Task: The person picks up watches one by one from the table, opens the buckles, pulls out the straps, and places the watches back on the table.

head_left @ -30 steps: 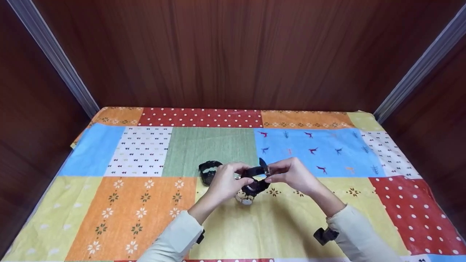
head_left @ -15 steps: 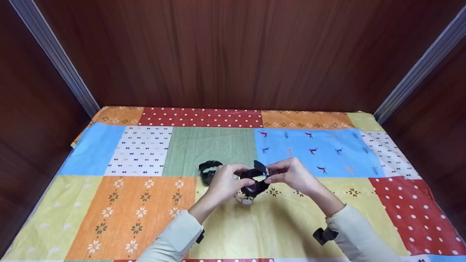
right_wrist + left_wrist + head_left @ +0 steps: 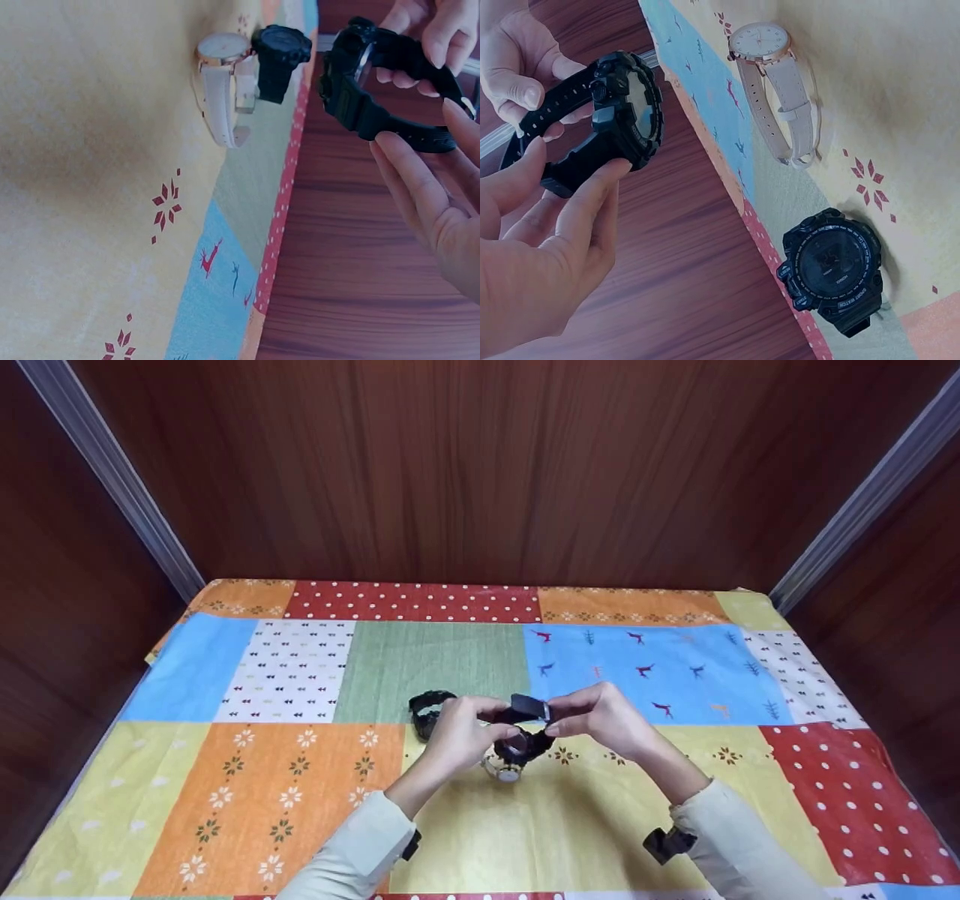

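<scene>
Between both hands, raised over the table, is a black sports watch (image 3: 517, 746) with a chunky round case (image 3: 634, 112). My left hand (image 3: 461, 735) pinches one strap piece between thumb and fingers. On the other side my right hand (image 3: 606, 721) pinches the strap near the metal buckle (image 3: 546, 711). The strap forms a loop, its flat black end (image 3: 529, 706) pointing left toward the left fingers. A row of holes shows along the strap (image 3: 562, 101) in the left wrist view. Fingers partly hide the buckle.
Just below the held watch, a watch with a pale strap and white dial (image 3: 784, 90) lies on the patchwork tablecloth (image 3: 285, 810). A second black sports watch (image 3: 832, 262) sits left of it, beside the left hand. Dark wood panels (image 3: 480, 472) enclose the table's back and sides.
The strap's free end has tipped from standing upright to leaning left, toward my left fingers. Both hands stay nearly in place; the two watches on the cloth have not moved.
</scene>
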Motion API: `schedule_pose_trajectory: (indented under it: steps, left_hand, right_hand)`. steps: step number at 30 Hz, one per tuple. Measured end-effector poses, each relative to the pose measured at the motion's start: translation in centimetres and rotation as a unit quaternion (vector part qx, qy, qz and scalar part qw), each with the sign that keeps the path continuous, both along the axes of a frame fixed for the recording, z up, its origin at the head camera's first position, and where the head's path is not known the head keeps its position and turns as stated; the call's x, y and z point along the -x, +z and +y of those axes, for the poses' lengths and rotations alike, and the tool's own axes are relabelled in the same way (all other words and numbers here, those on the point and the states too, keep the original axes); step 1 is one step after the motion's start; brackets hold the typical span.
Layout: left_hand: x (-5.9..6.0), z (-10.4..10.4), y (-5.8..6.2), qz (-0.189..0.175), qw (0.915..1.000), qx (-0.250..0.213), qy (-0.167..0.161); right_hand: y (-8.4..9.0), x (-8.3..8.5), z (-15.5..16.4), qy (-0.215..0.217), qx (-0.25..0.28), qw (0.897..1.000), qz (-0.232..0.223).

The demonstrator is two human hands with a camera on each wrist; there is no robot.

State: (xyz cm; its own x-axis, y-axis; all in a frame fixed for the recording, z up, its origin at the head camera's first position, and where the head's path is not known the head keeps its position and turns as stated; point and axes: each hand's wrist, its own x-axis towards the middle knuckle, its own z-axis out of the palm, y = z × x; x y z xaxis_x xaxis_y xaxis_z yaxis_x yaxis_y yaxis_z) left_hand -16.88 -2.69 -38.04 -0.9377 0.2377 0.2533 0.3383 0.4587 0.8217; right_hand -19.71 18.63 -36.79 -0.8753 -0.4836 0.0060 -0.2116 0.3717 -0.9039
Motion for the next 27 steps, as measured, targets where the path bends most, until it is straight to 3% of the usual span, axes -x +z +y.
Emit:
schedule_pose_trajectory:
  steps: [11,27]
  left_hand:
    - [-0.09,-0.23,0.00,-0.008,0.9998,-0.018,0.009]
    - [0.01,-0.60,-0.01,-0.023,0.9991,-0.036,0.006]
  right_hand:
    - [0.00,-0.20,0.00,0.006,0.036,0.999,-0.021]
    - [-0.29,-0.13,-0.04,-0.006,0.038,0.999,-0.008]
